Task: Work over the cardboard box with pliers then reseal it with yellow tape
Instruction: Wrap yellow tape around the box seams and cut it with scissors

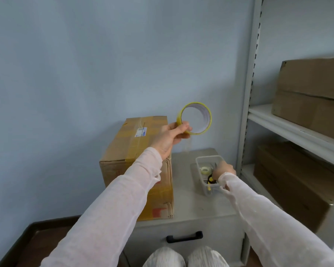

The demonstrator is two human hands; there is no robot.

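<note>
The yellow tape roll (206,120) is pinched at its rim between the left hand's (170,137) thumb and fingers, the cardboard box (123,143) lying just below them; the pliers (210,180), beneath the right hand's (224,169) down-curled fingers (grip indiscernible), should be enclosed by both handles.

Your left arm runs from 7 o'clock up toward 1 o'clock, sleeved to the wrist. Your left hand (170,135) is raised, thumb and fingers pinching the yellow tape roll (205,117) at its 8 o'clock edge. Your right arm comes in from 5 o'clock toward 11 o'clock. Your right hand (224,169) sits lower, knuckles up, fingers curled downward, their grip hidden.
</note>
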